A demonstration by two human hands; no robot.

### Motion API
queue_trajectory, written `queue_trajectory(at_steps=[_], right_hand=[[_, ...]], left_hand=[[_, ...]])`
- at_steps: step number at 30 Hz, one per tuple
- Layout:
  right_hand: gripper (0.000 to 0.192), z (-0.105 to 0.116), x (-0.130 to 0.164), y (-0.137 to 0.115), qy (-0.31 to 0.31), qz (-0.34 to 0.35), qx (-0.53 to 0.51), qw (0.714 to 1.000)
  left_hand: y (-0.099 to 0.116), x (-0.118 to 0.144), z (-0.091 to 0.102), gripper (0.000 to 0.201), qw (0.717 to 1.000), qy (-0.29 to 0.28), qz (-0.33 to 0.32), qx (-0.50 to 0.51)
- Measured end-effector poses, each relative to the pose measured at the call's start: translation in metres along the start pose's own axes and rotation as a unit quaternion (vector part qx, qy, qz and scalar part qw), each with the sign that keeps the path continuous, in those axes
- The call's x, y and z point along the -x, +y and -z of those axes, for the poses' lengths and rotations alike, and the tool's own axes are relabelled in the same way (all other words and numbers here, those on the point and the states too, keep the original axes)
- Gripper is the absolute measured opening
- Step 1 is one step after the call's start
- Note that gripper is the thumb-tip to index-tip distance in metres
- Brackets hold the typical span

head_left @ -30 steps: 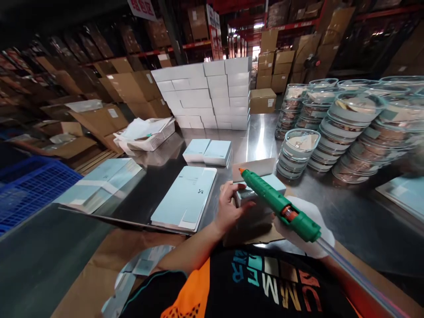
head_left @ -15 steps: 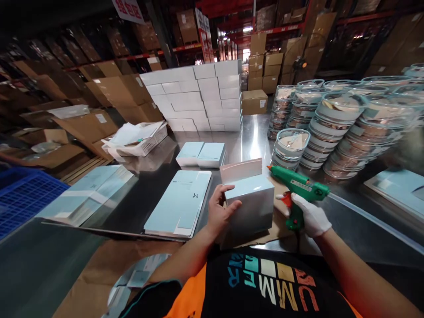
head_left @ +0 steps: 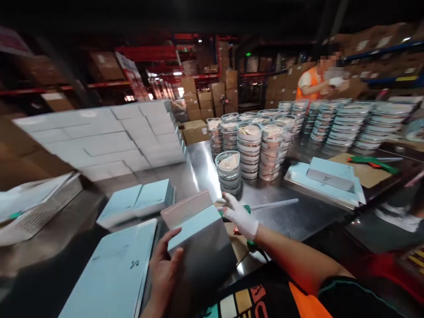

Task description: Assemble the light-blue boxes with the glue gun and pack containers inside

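Head view: your left hand (head_left: 165,269) grips the pale blue box (head_left: 198,245), flap open, above the steel table (head_left: 298,216). Your gloved right hand (head_left: 240,216) closes over the green glue gun (head_left: 249,240). Next: glue and press the flap.
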State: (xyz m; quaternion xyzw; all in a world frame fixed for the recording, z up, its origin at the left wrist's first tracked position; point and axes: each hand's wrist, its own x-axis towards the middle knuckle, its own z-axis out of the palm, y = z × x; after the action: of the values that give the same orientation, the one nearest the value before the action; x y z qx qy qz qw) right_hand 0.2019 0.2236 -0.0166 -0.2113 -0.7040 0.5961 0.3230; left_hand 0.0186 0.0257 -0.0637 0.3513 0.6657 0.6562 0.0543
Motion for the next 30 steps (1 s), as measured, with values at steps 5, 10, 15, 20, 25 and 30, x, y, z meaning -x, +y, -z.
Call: queue_trajectory(at_steps=[5,10,15,20,25,30], right_hand=[[0.037,-0.024,-0.01,-0.003,-0.048,-0.005,0.014,0.999],[0.067,-0.002,0.01,-0.006,-0.124,0.132,0.057,0.982],[0.036,0.005,0.017,-0.004,-0.16,0.185,0.106,0.964],[0.024,-0.007,0.016,-0.015,-0.21,0.207,0.145,0.944],[0.025,-0.013,0.013,-0.023,-0.192,0.197,0.174,0.945],[0.053,-0.011,0.019,0.006,-0.136,0.179,0.171,0.959]], left_hand=[[-0.016,0.0,0.004,0.054,0.999,-0.023,-0.038,-0.011],[-0.004,0.005,-0.003,0.046,0.991,-0.004,-0.112,0.066],[0.013,-0.015,0.0,0.045,0.954,-0.064,-0.24,0.166],[0.024,-0.037,0.026,0.032,0.919,-0.233,-0.314,0.048],[0.032,-0.041,0.028,0.024,0.929,-0.248,-0.27,0.057],[0.027,-0.038,0.023,0.026,0.931,-0.239,-0.265,0.081]])
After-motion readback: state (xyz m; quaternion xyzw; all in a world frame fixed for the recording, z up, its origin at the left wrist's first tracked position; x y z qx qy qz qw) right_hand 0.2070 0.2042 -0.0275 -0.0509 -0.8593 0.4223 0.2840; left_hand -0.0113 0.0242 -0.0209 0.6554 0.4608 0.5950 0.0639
